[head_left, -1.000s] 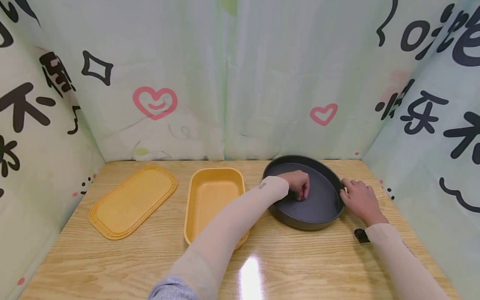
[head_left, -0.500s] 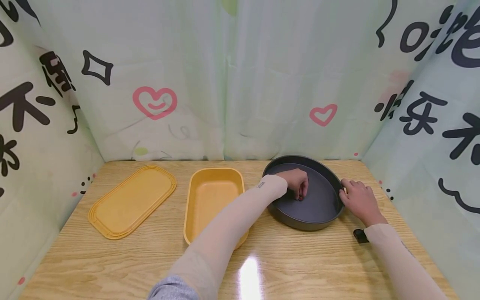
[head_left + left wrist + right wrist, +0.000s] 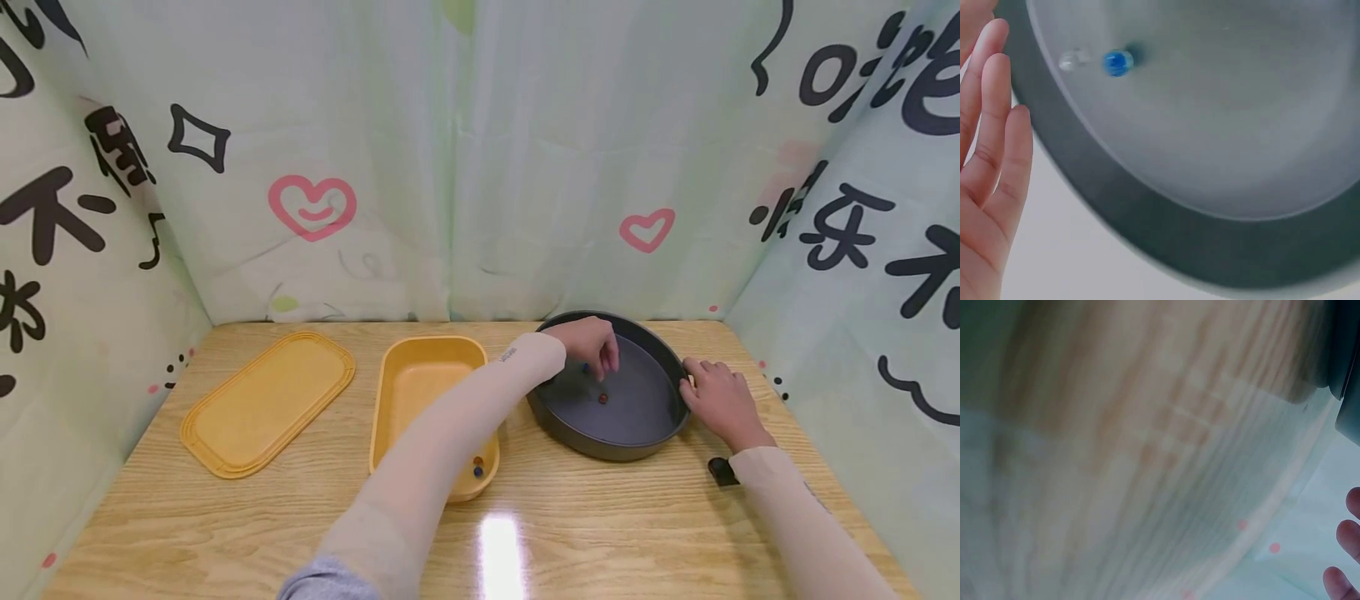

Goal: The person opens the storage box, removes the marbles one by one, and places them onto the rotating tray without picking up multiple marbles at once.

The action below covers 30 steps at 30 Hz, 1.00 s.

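Observation:
My left hand hovers over the dark round pan, its loose fingers pointing down. Below its fingertips a small reddish marble lies on the pan floor, with a blue marble farther back, beside the hand. In the left wrist view, the fingers are extended with nothing between them; the blue marble and a clear marble show inside the pan wall. My right hand rests against the pan's right side, fingertips right at the rim. Only a few of its fingertips appear in the right wrist view.
Left of the pan stands a yellow rectangular box, partly hidden by my left forearm. An orange marble and another blue one lie in its near corner. A yellow lid lies far left. Printed curtains enclose the wooden table.
My left hand has lifted off the reddish marble and drawn back slightly, leaving it on the pan floor. The left forearm shifted left, uncovering two marbles in the box. The right hand stayed put.

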### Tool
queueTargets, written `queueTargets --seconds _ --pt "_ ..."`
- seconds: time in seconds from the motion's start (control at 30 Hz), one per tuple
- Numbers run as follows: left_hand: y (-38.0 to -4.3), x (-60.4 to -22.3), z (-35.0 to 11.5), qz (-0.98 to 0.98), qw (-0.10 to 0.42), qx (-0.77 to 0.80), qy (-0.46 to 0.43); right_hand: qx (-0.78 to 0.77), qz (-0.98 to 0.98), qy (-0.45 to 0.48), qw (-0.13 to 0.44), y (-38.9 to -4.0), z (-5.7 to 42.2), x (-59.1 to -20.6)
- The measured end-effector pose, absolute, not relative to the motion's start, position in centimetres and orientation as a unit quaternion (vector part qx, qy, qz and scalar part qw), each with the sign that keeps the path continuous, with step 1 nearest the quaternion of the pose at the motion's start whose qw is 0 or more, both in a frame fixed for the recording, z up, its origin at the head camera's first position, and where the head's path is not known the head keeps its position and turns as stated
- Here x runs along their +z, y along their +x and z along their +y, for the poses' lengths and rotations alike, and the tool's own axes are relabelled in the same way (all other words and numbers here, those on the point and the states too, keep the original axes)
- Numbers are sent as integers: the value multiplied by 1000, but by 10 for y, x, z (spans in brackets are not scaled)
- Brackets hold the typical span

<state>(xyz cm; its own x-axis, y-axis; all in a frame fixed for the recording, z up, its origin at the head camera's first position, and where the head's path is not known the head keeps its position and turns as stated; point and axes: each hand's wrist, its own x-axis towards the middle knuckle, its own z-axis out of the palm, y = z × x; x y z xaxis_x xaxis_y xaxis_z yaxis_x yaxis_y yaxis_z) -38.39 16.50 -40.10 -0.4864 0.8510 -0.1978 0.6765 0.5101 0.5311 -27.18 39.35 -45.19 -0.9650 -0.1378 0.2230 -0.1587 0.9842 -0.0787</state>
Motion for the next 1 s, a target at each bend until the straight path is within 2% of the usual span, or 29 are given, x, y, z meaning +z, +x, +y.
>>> queueTargets --seconds 0.43,0.77,1.0 --pt "-368 -364 122 784 232 331 471 52 -990 72 113 -272 395 -458" --pt "-347 -352 52 779 215 393 439 47 -988 85 121 -274 398 -460" --pt "-333 -367 -1 785 198 424 406 44 -988 85 121 -277 399 -459"
